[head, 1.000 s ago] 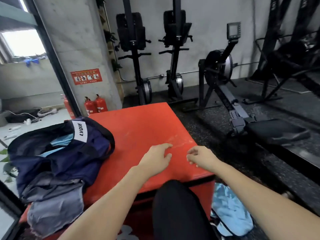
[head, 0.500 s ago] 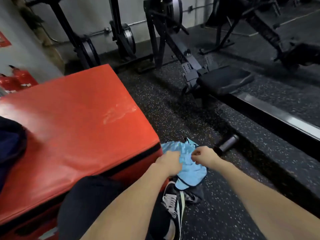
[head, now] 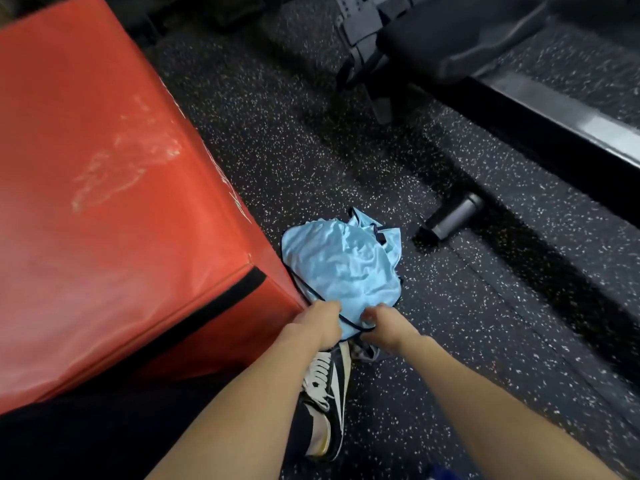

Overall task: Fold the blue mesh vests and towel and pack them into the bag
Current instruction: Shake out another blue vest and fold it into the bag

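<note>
Dark speckled rubber floor [head: 311, 161] fills most of the view; red padded box [head: 104, 202] on the left, black bench [head: 467, 39] top right. Light blue vest [head: 341, 265], crumpled, lies on the floor against the box's corner. Black-and-white shoe [head: 327, 393] sits just below it. Grey cylinder [head: 453, 216] lies near the vest, on its right. Left hand [head: 320, 323] and right hand [head: 379, 327] both pinch the vest's near dark-trimmed edge, fingers curled into the cloth.
</note>
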### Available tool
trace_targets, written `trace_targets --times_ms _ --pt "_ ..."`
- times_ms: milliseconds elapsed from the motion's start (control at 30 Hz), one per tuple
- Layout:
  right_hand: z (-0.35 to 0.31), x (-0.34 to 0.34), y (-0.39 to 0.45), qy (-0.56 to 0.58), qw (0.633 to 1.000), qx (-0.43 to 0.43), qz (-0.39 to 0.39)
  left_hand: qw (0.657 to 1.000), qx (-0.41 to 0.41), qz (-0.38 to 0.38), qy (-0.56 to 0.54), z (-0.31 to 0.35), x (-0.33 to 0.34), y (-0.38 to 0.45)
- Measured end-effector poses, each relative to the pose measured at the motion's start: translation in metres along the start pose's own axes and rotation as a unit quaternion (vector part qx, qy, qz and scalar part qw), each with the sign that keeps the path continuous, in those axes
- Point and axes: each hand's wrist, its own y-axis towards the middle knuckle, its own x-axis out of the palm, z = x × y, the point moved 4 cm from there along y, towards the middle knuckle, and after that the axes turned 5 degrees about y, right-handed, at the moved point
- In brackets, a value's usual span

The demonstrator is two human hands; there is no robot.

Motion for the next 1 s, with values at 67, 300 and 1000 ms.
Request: trace_targets --times_ms 67,300,1000 --pt "0.006 0.012 0.011 -0.005 1.0 -0.002 -0.002 1.0 0.0 -0.009 -0.004 -0.003 0.007 0.008" --pt "0.022 0.022 0.022 -0.033 0.996 -0.011 0.082 0.999 -0.009 -0.018 -0.043 -0.014 0.017 0.019" --pt "-0.175 -0.231 -0.188 0.034 0.911 -0.308 0.273 0.917 0.147 0.32 -0.187 0.074 -0.211 -0.161"
